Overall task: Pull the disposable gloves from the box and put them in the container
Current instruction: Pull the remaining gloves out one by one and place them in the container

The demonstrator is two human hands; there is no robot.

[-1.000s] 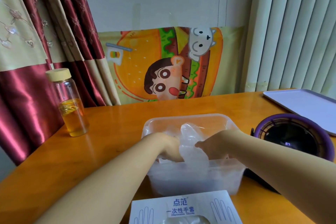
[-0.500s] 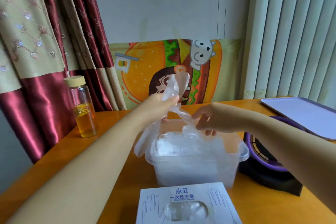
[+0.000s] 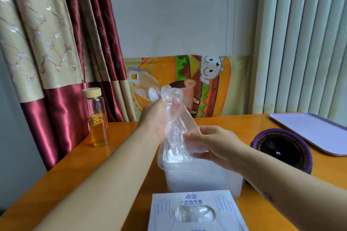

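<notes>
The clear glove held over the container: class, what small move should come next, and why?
Probably lower both hands and tuck the glove into the container. The left hand grips its bunched top high above the rim, the right hand pinches its lower part just over the opening, so most of it is not yet inside.

Your wooden table (image 3: 116, 133) has an orange-brown, glossy top. At your left, near the curtain, a glass bottle (image 3: 97, 118) with a pale cap stands upright, partly filled with amber liquid. In the middle sits the clear plastic container (image 3: 197, 176), and just in front of it, at the near edge, the white glove box (image 3: 195, 212). To your right sits a purple-rimmed round device (image 3: 281, 148), with a lilac tray (image 3: 315, 127) just behind it.
</notes>
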